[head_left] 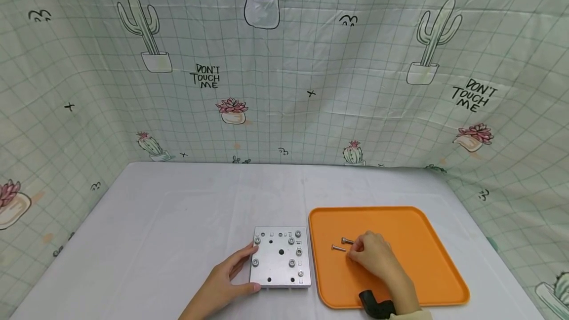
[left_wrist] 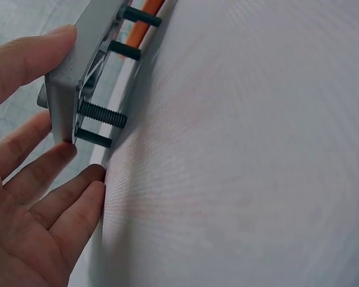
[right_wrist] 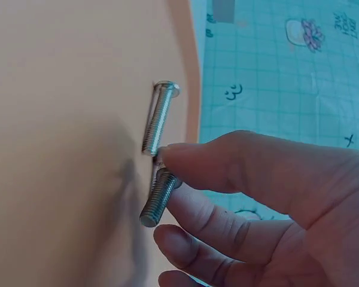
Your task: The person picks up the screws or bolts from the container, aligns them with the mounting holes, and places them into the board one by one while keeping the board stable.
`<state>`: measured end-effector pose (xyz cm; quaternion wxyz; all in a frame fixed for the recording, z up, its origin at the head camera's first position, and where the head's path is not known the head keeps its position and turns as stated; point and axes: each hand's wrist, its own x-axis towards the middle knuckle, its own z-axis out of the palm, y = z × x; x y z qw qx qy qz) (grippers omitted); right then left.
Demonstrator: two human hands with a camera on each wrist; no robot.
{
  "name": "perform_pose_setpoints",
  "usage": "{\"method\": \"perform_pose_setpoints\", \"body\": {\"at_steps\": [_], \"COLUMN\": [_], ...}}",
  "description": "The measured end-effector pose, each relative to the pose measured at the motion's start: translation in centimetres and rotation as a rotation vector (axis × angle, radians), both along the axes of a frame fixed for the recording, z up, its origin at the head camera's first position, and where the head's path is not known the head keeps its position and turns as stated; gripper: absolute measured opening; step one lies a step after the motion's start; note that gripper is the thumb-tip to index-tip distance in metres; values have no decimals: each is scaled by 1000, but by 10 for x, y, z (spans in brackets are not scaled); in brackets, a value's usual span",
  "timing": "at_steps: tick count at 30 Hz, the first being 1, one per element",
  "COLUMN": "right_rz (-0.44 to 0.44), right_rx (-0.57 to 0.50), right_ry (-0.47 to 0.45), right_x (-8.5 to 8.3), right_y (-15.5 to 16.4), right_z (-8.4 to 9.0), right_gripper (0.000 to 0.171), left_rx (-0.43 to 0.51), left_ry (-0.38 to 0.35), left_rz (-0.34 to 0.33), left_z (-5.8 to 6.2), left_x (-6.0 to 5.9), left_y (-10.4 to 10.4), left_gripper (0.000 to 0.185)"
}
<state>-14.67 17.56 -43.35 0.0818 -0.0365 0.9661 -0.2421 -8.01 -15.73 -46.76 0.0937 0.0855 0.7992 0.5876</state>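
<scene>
R hand [head_left: 377, 258] pinching bolt [right_wrist: 158, 200] w/in tray [head_left: 426, 251], L hand [head_left: 224, 280] gripping plate [head_left: 275, 262] edge, tray rim alongside

A white cloth [head_left: 133, 241] with faint creases is covering the tabletop [head_left: 222, 191]. An orange tray [head_left: 428, 256] with rounded corners is lying flat on its right-hand part, and just left of the tray a squarish silver metal block [head_left: 279, 264] is sitting, bolts [left_wrist: 103, 113] projecting from its underside toward the cloth.
</scene>
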Motion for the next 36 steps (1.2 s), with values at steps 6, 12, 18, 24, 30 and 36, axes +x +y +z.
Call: {"method": "perform_pose_setpoints", "body": {"at_steps": [6, 12, 18, 24, 30, 36], "right_rz": [3, 15, 51, 106, 229, 353], "right_rx": [-10, -78, -155, -209, -262, -267], "right_ry": [11, 59, 97, 132, 186, 194], "right_x": [1, 6, 13, 20, 29, 35], "right_y": [-3, -8, -17, -29, -42, -57], "right_z": [6, 14, 27, 38, 40, 35], "right_gripper": [10, 11, 10, 11, 17, 10], "left_rx": [-9, -25, -11, -1, -11, -5], "left_ry": [-24, -31, -30, -32, -36, -34], "left_rz": [4, 10, 7, 6, 9, 6], "left_z": [1, 1, 2, 2, 0, 0], "left_x": [0, 0, 1, 1, 1, 0], "left_y": [0, 1, 1, 1, 0, 0], "left_gripper": [73, 73, 72, 72, 72, 71]}}
